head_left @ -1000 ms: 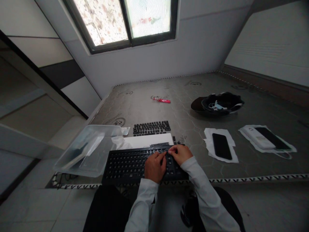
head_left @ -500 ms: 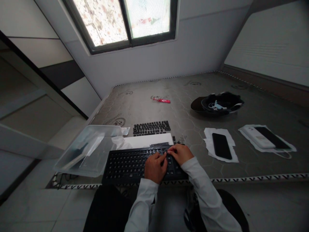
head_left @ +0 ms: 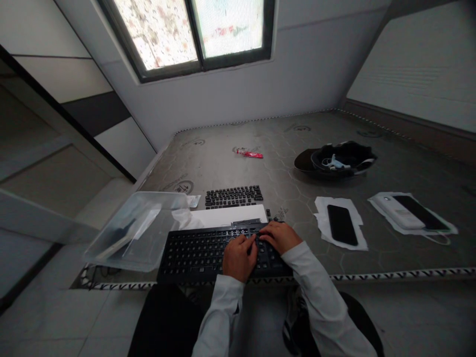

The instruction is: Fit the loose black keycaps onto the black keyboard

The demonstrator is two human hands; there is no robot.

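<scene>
A black keyboard (head_left: 197,253) lies at the near edge of a grey mattress (head_left: 290,148). My left hand (head_left: 238,258) rests on its right half with fingers curled, fingertips pinched near the upper key rows. My right hand (head_left: 280,237) lies beside it, fingers bent and pressed on the keys at the keyboard's top right. What the fingertips pinch is too small to make out. A group of loose black keycaps (head_left: 233,196) sits beyond a white sheet (head_left: 226,216) behind the keyboard.
A clear plastic box (head_left: 137,230) stands left of the keyboard. To the right a black phone (head_left: 341,224) lies on white paper, and a white device with another phone (head_left: 409,212) lies farther right. A black cap (head_left: 336,161) and a red packet (head_left: 248,154) lie farther back.
Both hands have stayed on the keyboard's right half, with only small finger shifts. Nothing else has moved.
</scene>
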